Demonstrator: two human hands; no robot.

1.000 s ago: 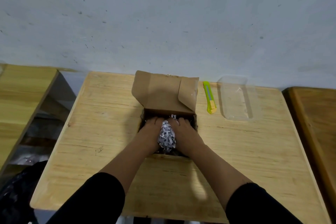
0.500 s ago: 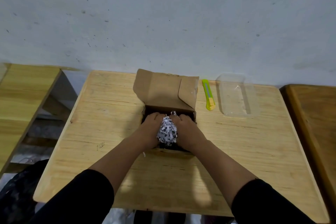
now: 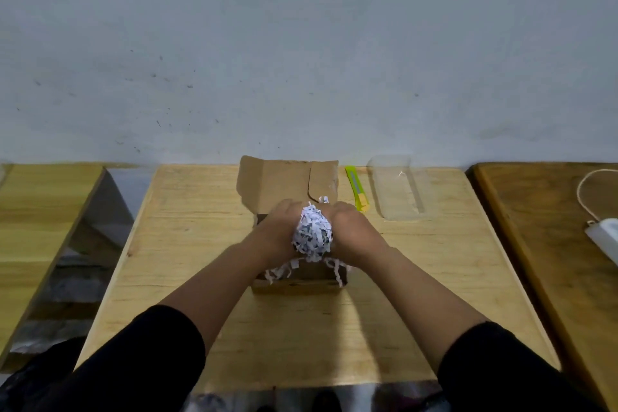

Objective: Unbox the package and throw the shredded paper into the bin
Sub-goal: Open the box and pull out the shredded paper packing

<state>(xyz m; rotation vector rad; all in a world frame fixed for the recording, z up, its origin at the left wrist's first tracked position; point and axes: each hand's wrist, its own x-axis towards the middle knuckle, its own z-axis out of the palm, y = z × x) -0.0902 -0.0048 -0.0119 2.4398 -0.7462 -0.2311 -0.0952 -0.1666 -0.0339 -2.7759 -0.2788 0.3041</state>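
Fingers of both hands curl inward around one wad of shredded paper [image 3: 312,236] — left hand [image 3: 279,231] presses its left flank, right hand [image 3: 351,231] its right flank, palms facing each other. Fingertips sit on the far side of the wad and cannot be seen singly.

The wad sits between the palms, above the open cardboard box [image 3: 297,279], roughly egg-shaped with its long axis running away from the body. Both hands are equally near; neither leads. Loose strips [image 3: 279,273] trail from the underside over the box's near wall — some paper may remain inside, interior hidden.

Materials: paper is thin white strips with dark print, springy and loosely tangled, likely to shed if the squeeze slackens. Box is matte brown corrugated card, lid flap [image 3: 284,184] standing up at the far side.

No bin can be identified for certain; a dark mass at the lower left edge [image 3: 36,368] could be a bag, which would put the carry leftward and down.

Beyond the box: yellow-green utility knife [image 3: 357,189], clear plastic container [image 3: 398,192], pale grained wooden table [image 3: 187,244].
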